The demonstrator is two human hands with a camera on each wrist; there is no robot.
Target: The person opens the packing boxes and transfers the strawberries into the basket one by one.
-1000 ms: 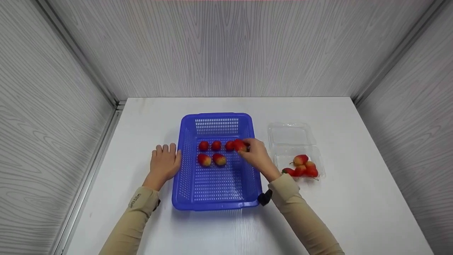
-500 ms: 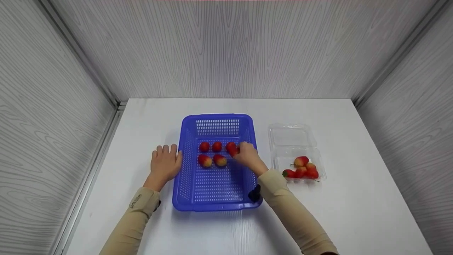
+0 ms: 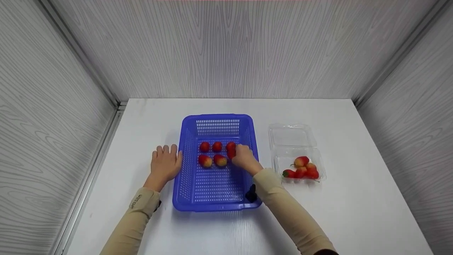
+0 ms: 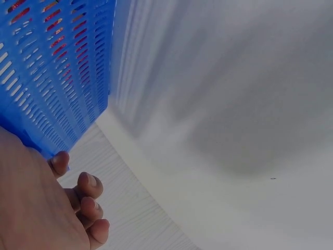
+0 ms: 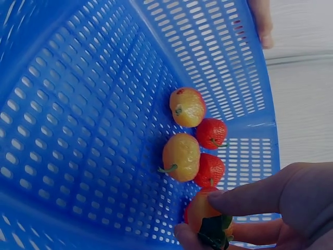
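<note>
From the head view, your left hand [image 3: 165, 164] lies flat with straight fingers against the blue basket [image 3: 216, 203], steadying it, while your right hand [image 3: 244, 158] reaches inside beside the two rows of strawberries. The left wrist view shows relaxed fingertips [image 4: 88, 183] touching the basket wall [image 4: 57, 78]. The right wrist view shows your fingers pinching a strawberry [image 5: 204, 212], low over the basket floor, next in line.

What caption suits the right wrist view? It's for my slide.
Right hand holds a strawberry beside four others in the blue basket.
</note>
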